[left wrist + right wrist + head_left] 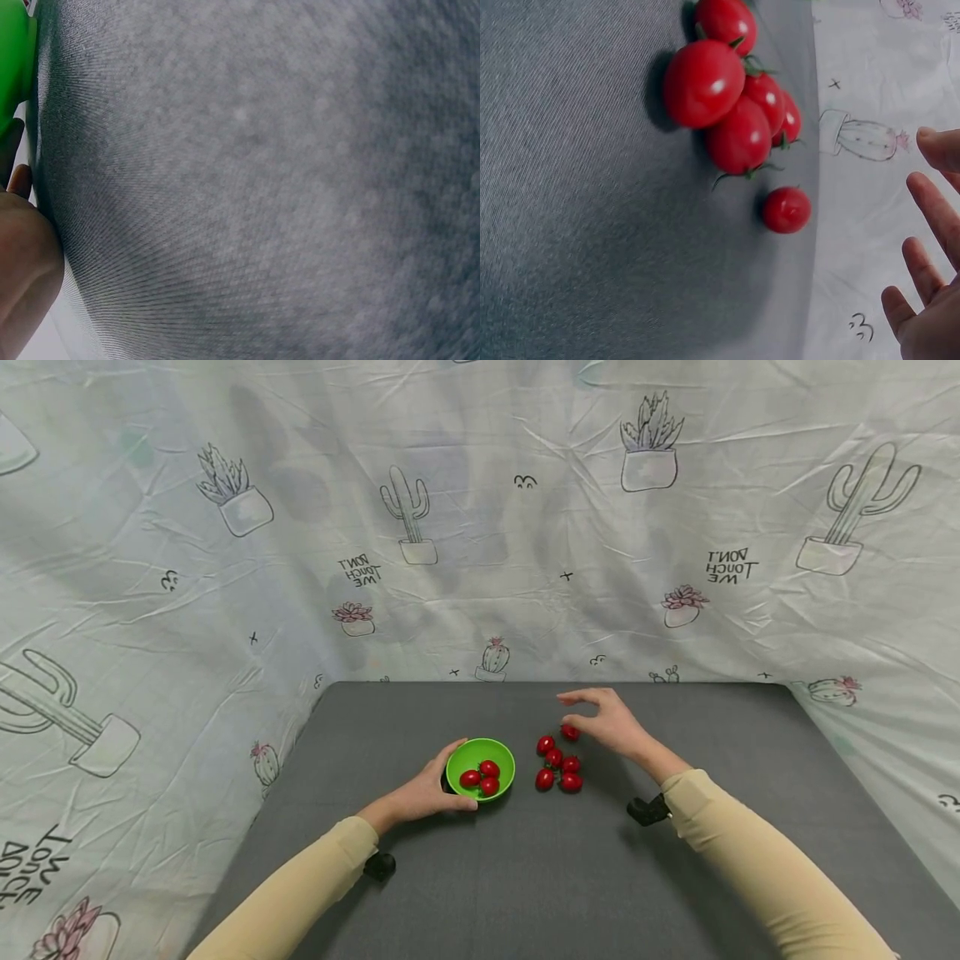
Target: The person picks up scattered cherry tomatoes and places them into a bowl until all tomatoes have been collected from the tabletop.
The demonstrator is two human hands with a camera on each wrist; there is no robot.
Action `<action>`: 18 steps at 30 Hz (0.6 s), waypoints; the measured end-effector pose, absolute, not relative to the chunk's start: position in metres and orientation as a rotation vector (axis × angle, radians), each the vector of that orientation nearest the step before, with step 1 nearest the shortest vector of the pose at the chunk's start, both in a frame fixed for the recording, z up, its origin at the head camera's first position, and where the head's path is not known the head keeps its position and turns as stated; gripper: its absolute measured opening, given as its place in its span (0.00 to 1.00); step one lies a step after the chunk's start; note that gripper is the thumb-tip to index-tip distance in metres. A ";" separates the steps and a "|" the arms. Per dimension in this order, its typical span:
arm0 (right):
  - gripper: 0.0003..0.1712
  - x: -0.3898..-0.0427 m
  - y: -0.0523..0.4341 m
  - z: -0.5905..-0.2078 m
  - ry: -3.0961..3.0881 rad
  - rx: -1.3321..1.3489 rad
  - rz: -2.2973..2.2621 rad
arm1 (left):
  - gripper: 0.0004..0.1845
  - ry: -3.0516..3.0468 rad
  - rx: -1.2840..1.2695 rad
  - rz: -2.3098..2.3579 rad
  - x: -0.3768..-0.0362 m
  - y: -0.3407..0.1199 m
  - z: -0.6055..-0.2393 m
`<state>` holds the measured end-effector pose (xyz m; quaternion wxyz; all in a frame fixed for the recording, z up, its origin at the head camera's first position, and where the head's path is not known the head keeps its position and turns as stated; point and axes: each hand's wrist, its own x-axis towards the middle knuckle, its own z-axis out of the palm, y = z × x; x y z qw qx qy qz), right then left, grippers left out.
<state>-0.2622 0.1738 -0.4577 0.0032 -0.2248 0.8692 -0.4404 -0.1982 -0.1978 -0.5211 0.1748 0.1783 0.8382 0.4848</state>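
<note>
My left hand [422,795] cups the bowl [481,767] to steady it, while my right hand [609,722] hovers, fingers spread and empty, above the loose tomatoes [558,760] beside it.

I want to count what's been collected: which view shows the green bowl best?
The head view: the whole green bowl with three tomatoes inside, held by the left hand. The left wrist view catches only its edge; the right wrist view misses it.

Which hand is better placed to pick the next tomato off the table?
Right. The right hand hovers open beside the loose tomatoes, nearest the single tomato lying apart. The left hand grips the green bowl, steadying it, so it is occupied.
</note>
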 end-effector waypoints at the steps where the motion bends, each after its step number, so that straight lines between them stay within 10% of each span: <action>1: 0.23 -0.263 0.175 -0.459 2.730 -0.709 -1.380 | 0.60 2.374 0.508 1.375 -0.198 -0.198 -0.521; 18: 0.24 -0.269 0.180 -0.494 2.910 -0.551 -1.204 | 0.59 2.375 0.527 1.352 -0.201 -0.200 -0.523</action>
